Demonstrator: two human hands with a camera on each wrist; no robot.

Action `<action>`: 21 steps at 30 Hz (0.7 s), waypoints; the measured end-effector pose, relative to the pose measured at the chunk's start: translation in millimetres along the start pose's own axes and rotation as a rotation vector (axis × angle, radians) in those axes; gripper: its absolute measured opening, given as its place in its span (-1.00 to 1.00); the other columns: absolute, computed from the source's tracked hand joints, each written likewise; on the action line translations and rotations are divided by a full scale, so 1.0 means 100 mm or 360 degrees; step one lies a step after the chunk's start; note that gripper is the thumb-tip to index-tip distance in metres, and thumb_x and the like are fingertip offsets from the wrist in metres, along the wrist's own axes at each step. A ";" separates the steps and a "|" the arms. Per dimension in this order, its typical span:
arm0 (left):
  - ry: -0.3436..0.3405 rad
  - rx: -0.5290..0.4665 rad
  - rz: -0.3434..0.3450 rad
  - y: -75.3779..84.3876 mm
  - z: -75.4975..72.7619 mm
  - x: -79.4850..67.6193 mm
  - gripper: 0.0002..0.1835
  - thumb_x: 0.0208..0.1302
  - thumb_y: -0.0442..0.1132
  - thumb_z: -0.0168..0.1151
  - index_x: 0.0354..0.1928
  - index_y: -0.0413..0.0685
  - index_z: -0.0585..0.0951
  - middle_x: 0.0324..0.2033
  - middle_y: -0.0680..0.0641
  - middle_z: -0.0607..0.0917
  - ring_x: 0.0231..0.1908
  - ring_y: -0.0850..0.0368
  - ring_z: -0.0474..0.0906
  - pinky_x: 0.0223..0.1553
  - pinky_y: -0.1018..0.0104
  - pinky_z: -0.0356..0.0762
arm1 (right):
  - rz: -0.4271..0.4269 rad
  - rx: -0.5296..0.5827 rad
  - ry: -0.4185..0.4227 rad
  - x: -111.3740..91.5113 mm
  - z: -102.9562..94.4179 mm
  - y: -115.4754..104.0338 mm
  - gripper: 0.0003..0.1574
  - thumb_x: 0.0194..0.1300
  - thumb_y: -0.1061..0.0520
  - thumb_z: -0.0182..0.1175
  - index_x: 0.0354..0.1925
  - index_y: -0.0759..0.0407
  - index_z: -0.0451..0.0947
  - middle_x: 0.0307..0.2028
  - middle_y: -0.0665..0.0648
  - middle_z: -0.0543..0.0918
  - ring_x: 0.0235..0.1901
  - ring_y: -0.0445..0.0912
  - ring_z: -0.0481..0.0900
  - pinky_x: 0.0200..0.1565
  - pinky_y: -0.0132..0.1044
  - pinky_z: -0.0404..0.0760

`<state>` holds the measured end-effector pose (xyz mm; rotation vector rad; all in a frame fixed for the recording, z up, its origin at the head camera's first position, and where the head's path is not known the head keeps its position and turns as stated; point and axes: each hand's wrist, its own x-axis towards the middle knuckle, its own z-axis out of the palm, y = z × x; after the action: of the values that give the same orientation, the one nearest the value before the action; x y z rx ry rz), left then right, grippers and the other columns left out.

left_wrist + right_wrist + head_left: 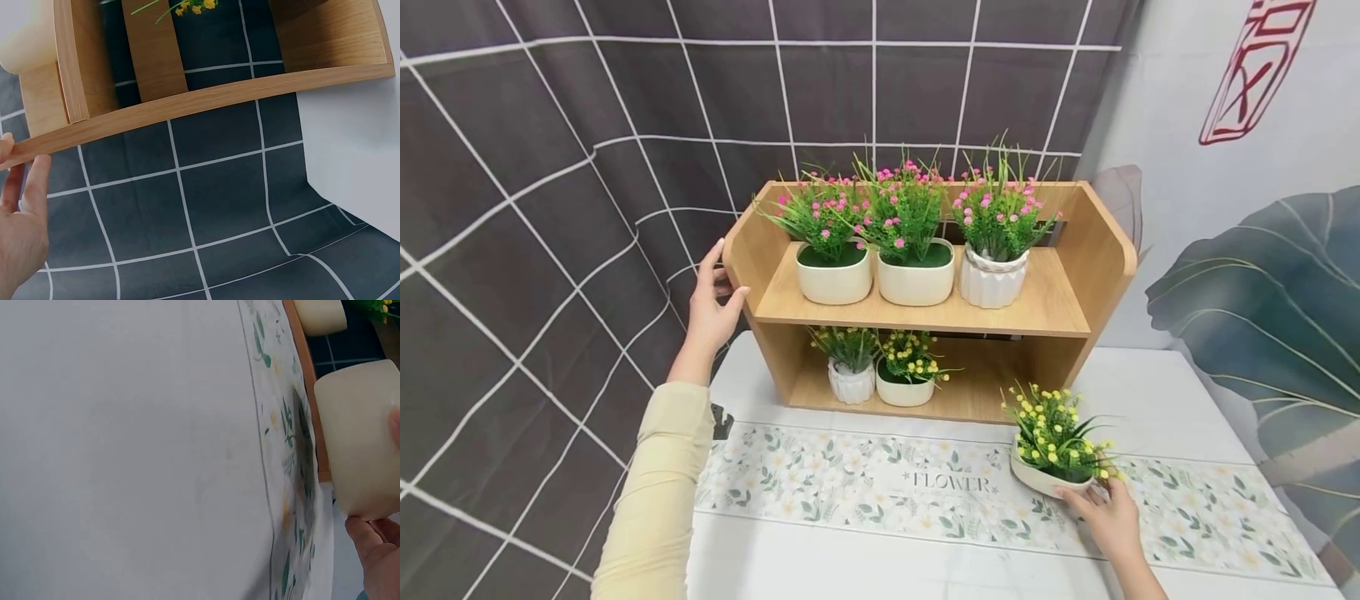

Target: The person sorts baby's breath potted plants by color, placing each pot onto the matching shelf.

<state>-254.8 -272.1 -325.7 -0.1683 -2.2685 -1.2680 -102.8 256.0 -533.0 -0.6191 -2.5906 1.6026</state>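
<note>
My right hand (1111, 515) holds a potted plant (1051, 437) with yellow flowers by its oval cream pot (359, 440), tilted in front of the shelf's lower right. In the right wrist view, fingers (365, 540) grip the pot's end. My left hand (709, 310) grips the left side panel of a two-tier wooden shelf (887, 314); the left wrist view has thumb and fingers on either side of the panel edge (169, 106). On the upper tier stand three pink-flowered plants (913, 271). Below are two yellow-flowered plants, one in a ribbed white pot (852, 385), one in a cream pot (906, 392).
A white table (820, 554) with a floral printed strip (865, 483) lies in front of the shelf. Dark grid-patterned cloth (647, 92) hangs behind and to the left. A pale cloth with large leaf prints (1277, 292) hangs on the right. A small dark object (722, 422) lies by the left forearm.
</note>
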 end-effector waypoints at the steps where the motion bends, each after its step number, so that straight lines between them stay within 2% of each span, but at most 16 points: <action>1: -0.0008 0.0001 0.0001 0.00 0.00 0.00 -0.22 0.23 -0.54 0.08 0.45 0.04 0.09 0.09 -0.41 0.42 0.00 -0.38 0.46 0.09 -0.20 0.40 | -0.0020 0.0003 0.0006 0.01 0.02 -0.02 0.04 0.10 0.12 0.38 0.33 0.46 0.02 0.32 0.51 0.11 0.27 0.41 0.19 0.18 -0.02 0.32; 8: 0.0001 -0.0004 0.0022 0.00 0.01 0.02 -0.23 0.22 -0.55 0.08 0.44 0.03 0.11 0.08 -0.41 0.43 -0.02 -0.37 0.48 0.09 -0.17 0.41 | -0.0095 0.0016 -0.0028 0.10 0.15 -0.13 0.04 0.11 0.13 0.38 0.33 0.49 0.01 0.32 0.55 0.11 0.26 0.46 0.19 0.16 -0.01 0.34; 15: -0.0007 0.0004 0.0031 0.00 0.03 0.02 -0.23 0.22 -0.53 0.09 0.44 0.03 0.11 0.07 -0.41 0.44 -0.03 -0.39 0.49 0.06 -0.19 0.42 | -0.0237 0.0059 0.0004 0.20 0.29 -0.18 -0.06 0.12 0.21 0.36 0.32 0.40 0.10 0.30 0.43 0.21 0.31 0.32 0.17 0.24 0.05 0.31; 21: 0.0005 0.0009 0.0031 -0.01 0.00 0.01 -0.23 0.22 -0.52 0.10 0.44 0.03 0.11 0.07 -0.41 0.44 -0.04 -0.38 0.49 0.02 -0.20 0.42 | -0.0301 0.0091 0.0016 0.33 0.43 -0.20 -0.03 0.10 0.17 0.38 0.34 0.37 0.10 0.30 0.42 0.23 0.30 0.31 0.19 0.24 0.06 0.33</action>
<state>-256.1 -272.4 -326.0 -0.1863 -2.2620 -1.2511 -149.8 222.8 -541.6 -0.3654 -2.4993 1.6026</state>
